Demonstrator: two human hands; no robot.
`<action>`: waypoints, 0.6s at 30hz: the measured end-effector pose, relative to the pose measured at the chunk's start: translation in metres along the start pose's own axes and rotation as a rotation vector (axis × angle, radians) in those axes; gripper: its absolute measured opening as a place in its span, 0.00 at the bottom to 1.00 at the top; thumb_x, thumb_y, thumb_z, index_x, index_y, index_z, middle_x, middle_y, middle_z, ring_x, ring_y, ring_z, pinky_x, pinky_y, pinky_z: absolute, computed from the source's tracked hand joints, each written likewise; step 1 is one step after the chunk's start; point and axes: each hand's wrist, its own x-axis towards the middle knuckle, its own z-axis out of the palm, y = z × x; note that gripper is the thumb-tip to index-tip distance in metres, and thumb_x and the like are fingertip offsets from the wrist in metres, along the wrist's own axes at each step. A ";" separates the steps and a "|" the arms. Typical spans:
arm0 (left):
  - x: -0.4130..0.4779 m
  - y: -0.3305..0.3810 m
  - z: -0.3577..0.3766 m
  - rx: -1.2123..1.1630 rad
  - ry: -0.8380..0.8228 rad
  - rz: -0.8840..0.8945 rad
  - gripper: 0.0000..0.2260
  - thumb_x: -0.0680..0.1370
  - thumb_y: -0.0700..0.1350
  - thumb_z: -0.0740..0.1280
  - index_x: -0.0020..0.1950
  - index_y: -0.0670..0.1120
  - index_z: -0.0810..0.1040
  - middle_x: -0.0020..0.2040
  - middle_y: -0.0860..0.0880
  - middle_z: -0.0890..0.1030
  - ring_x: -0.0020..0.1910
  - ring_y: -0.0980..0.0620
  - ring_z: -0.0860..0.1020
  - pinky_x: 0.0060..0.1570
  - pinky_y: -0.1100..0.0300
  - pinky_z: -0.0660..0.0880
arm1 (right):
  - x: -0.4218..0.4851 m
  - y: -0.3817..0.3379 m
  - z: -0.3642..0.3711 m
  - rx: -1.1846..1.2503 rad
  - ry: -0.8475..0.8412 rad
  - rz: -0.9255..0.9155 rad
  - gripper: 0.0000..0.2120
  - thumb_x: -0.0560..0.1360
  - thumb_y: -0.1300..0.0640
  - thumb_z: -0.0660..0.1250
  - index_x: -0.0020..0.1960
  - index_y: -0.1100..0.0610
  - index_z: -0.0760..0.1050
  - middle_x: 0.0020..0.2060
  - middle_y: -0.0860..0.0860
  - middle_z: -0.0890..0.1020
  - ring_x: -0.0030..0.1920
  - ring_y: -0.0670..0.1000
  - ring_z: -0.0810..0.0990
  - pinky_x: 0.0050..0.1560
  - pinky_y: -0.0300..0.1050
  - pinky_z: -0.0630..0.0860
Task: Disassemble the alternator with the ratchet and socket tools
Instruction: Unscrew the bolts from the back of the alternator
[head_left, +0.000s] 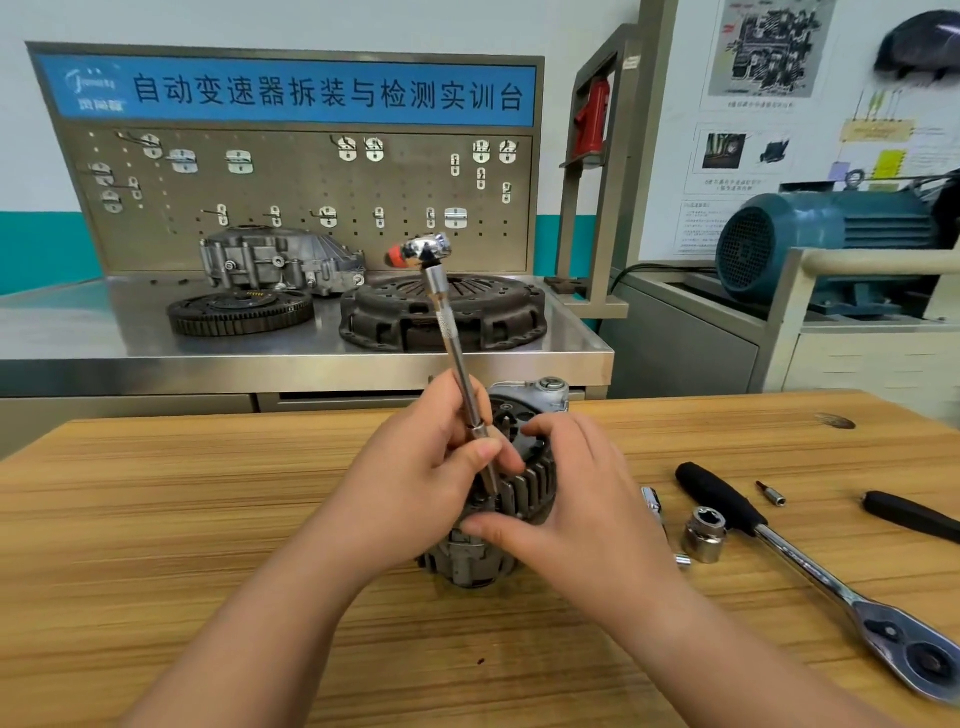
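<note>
Left hand (441, 462) grips the lower shaft of the extension bar (456, 353), thumb and fingers curled round it just above the tip, which meets the alternator (527, 486) at its upper rim. At 12 o'clock the small ratchet (422, 251), with a red collar, tops the bar unsupported. Right hand (576, 499) cups the alternator from 3 o'clock, fingers arched over the housing and thumb low on the front. The alternator stands on end near the middle of the wooden desk (208, 519).

Likely hazards: the bar appears to lean toward 11 o'clock, so the tip may sit askew and could slip off or round the fastener. Its engagement is hidden by the thumb. Leverage from the long bar could tip the alternator, which only the right hand restrains. Fingers close to the tip and the finned rim could be pinched.

A loose socket (705, 535) and a large ratchet (810, 566) lie at 3 o'clock.

The blue banner (322, 93) at 11 o'clock reads "自动变速器拆装与检测实训台". Its logo and the wall posters (769, 52) at 1 o'clock are illegible, and no tool brand can be read.
</note>
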 end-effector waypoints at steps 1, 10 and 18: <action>0.000 0.001 -0.001 0.026 -0.015 0.002 0.13 0.79 0.36 0.62 0.47 0.55 0.66 0.42 0.58 0.84 0.49 0.58 0.81 0.57 0.46 0.75 | 0.000 0.000 0.000 0.000 -0.002 -0.002 0.37 0.60 0.28 0.66 0.63 0.45 0.65 0.56 0.37 0.67 0.58 0.39 0.63 0.56 0.38 0.66; -0.003 0.009 -0.007 0.084 -0.051 -0.036 0.13 0.79 0.36 0.61 0.46 0.54 0.67 0.44 0.56 0.84 0.48 0.64 0.81 0.53 0.60 0.77 | 0.000 0.000 0.001 0.004 -0.008 -0.004 0.36 0.61 0.28 0.66 0.63 0.44 0.64 0.56 0.37 0.67 0.58 0.38 0.61 0.55 0.37 0.64; -0.002 0.007 -0.005 0.102 -0.049 -0.025 0.12 0.79 0.34 0.60 0.47 0.52 0.67 0.50 0.59 0.81 0.53 0.68 0.78 0.55 0.65 0.75 | 0.000 -0.001 -0.002 -0.004 -0.019 -0.004 0.35 0.61 0.29 0.66 0.62 0.44 0.65 0.55 0.36 0.67 0.58 0.39 0.63 0.57 0.38 0.67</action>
